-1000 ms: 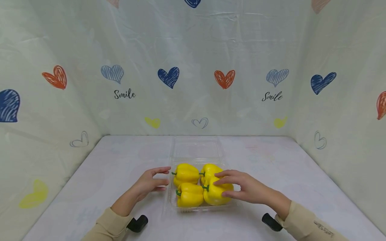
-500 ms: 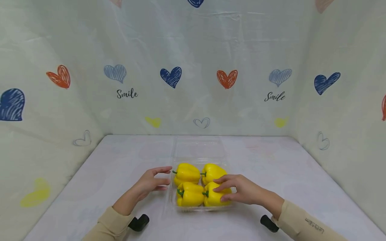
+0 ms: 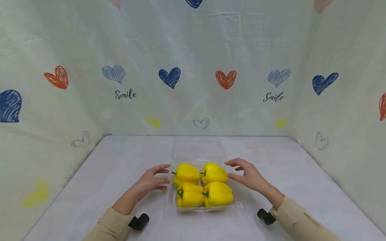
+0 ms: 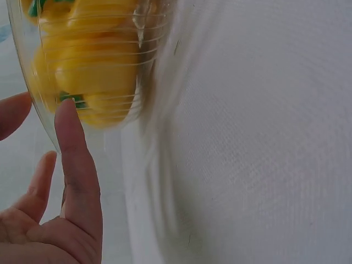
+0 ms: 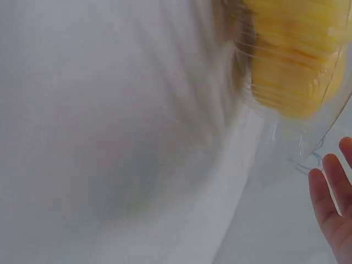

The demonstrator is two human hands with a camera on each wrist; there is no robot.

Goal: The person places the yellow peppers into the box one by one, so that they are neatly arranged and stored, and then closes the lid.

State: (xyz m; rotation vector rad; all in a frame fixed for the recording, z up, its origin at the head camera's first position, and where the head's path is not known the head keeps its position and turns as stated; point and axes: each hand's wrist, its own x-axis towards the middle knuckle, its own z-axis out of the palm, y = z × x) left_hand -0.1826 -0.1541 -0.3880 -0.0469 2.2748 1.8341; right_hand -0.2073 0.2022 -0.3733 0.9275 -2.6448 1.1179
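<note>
Four yellow bell peppers [image 3: 203, 184] sit two by two in the clear plastic clamshell tray [image 3: 200, 209], which lies on the white table [image 3: 301, 187] near its middle, hinged lid [image 3: 197, 148] folded flat on the far side. My left hand [image 3: 152, 180] is at the tray's left wall, fingers straight and relaxed, gripping nothing; in the left wrist view one fingertip [image 4: 66, 113] lies against the ribbed clear wall, with yellow pepper showing through it. My right hand [image 3: 245, 174] is at the tray's far right corner, just beside the far right pepper [image 3: 213, 173], fingers loosely spread and holding nothing; whether it touches the rim I cannot tell. In the right wrist view its fingertips [image 5: 330, 192] are just beside the tray's clear corner. Stems point left on all four peppers
</note>
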